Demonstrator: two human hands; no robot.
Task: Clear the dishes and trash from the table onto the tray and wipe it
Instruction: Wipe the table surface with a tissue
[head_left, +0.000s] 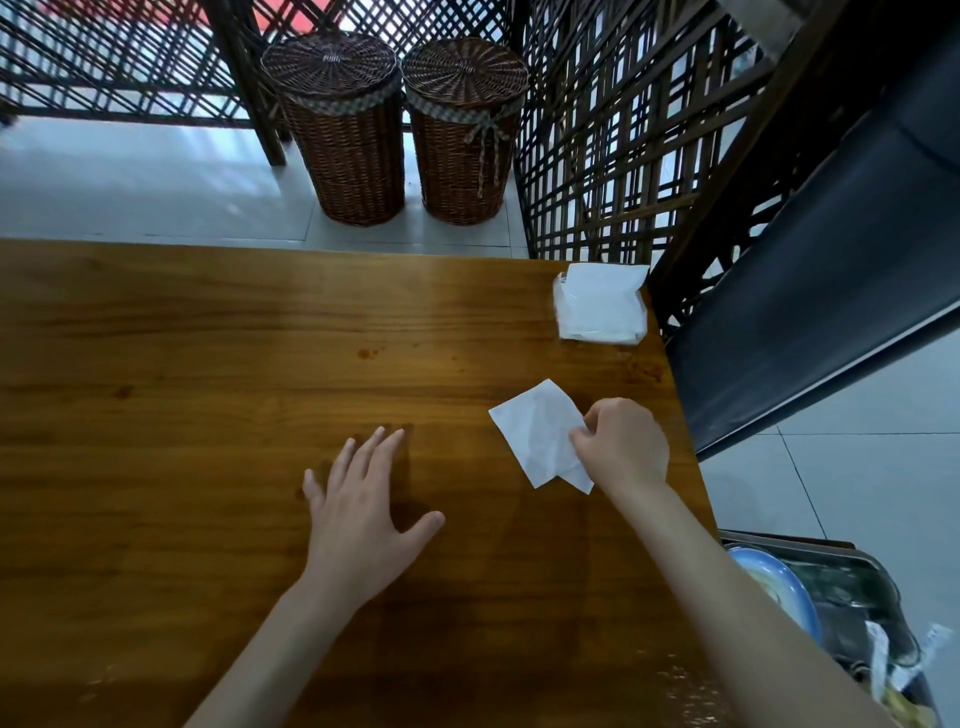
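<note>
Evidently well into the task. Off the table's corner, below and to the right of the right forearm, sits a metal tray (883, 577) already loaded with a pale blue plate (779, 587) and crumpled wrappers (893, 670); no dishes left anywhere on the brown wooden tabletop (208, 364), so clearing looks done as far as visible.

Wiping, by contrast, seems only just underway. Right hand (623, 447) curled, pinching the near edge of a white paper napkin (540, 431) that lies partly flat on the wood just left of the knuckles. Left hand (363, 504) open, fingers spread and straight, resting on or just over the wood well to the left of the napkin, holding nothing.

Still to deal with: a few small dark reddish spots (366, 353) on the wood, beyond both hands and roughly between them, untouched by the napkin. Farther beyond the right hand, near the far corner, a clear-wrapped pack of white napkins (600, 304), probably meant to stay. Afterwards, presumably, the used napkin onto the tray with the rest.
</note>
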